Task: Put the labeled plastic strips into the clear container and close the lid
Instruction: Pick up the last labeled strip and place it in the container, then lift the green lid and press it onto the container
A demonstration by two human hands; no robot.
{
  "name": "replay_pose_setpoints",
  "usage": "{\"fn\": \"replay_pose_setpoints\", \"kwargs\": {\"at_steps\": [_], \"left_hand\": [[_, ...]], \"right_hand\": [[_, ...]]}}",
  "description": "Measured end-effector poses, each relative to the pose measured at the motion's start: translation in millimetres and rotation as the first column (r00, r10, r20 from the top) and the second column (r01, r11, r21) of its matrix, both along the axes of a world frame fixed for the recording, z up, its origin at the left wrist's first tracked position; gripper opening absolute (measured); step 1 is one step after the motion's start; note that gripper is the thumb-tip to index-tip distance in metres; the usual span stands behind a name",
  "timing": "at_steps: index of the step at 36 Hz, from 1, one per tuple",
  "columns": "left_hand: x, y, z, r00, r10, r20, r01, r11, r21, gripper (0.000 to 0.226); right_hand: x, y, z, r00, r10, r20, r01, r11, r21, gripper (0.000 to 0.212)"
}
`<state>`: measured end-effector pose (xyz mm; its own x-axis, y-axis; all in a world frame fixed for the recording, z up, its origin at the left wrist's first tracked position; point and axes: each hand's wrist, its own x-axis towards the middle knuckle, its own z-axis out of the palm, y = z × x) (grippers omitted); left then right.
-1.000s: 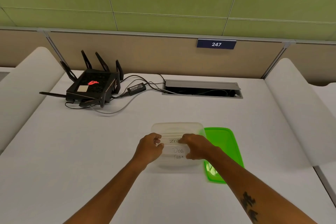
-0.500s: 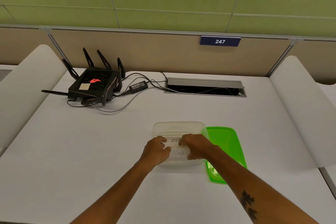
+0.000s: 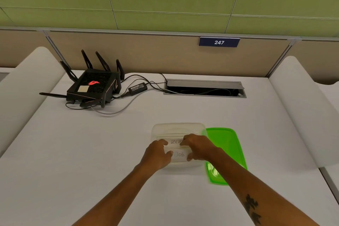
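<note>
Both hands, left (image 3: 159, 154) and right (image 3: 197, 146), pinch the strips (image 3: 178, 154) flat inside the container (image 3: 178, 128); lid (image 3: 224, 145) parked beside, ready to close.

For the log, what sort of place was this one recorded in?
Most likely an office workstation: a white desk backed by a partition carrying a number plate reading 247, a cable hatch set into the desktop, and a black router plugged in nearby.

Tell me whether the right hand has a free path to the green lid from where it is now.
Probably yes. The green lid lies flat on the table just right of the clear container, beside the right hand, with nothing between them. That hand is busy on the labeled strips, though, and would have to let go first.
</note>
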<state>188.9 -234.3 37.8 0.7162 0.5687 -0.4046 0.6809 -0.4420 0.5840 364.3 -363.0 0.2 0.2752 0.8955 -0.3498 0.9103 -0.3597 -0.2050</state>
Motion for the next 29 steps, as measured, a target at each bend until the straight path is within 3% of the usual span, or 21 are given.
{"fn": "replay_pose_setpoints", "kwargs": {"at_steps": [5,9,13,16,21,29], "left_hand": [[-3.6,-6.3,1.8,0.990,-0.032,0.138,0.025,0.998,0.054,0.047],[-12.1,-14.0,-1.3,0.947,-0.165,0.277,0.140,0.984,0.105,0.046],[-22.4,-22.1,-14.8,0.922,-0.303,0.242,0.257,0.945,0.204,0.055],[-27.7,-27.9,-25.7,0.887,-0.425,0.181,0.349,0.873,0.339,0.061],[-34.6,-35.9,-41.1,0.832,-0.555,0.012,0.478,0.727,0.493,0.069],[-42.2,-48.1,-58.8,0.793,-0.595,-0.131,0.557,0.620,0.553,0.076]], "right_hand": [[5.9,-9.2,2.6,0.992,-0.113,-0.055,0.121,0.978,0.169,0.059],[7.7,-21.6,6.2,0.983,-0.180,-0.024,0.176,0.913,0.369,0.046],[12.0,-38.2,7.3,0.972,-0.234,-0.001,0.185,0.764,0.618,0.037],[16.6,-54.2,3.8,0.954,-0.300,-0.017,0.222,0.668,0.710,0.036],[19.1,-89.6,-10.3,0.916,-0.401,-0.007,0.275,0.615,0.739,0.042],[-2.6,-149.1,-49.4,0.909,-0.414,-0.053,0.348,0.681,0.645,0.043]]}}
